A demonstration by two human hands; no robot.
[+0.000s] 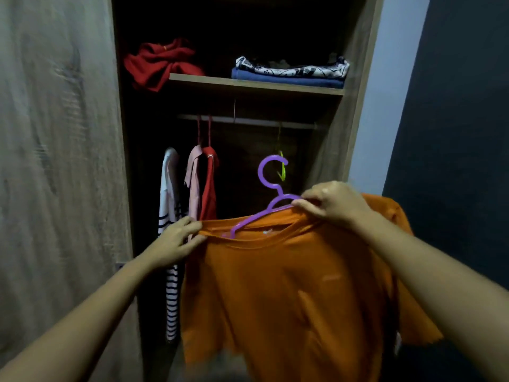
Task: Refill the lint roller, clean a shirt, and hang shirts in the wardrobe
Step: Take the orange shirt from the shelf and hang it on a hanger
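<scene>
The left hand (pixel 176 239) and right hand (pixel 332 205) pinched the light, limp orange T-shirt (pixel 286 293) at its shoulders, the stiff purple hanger (pixel 271 188) between them looking the surer hold.

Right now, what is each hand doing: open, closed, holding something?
Left hand: closed, pinching the orange shirt at its collar edge.
Right hand: closed on the shirt and purple hanger.

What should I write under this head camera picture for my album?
Two hands, left hand and right hand, hold an orange shirt on a purple hanger before the open wardrobe.
</scene>
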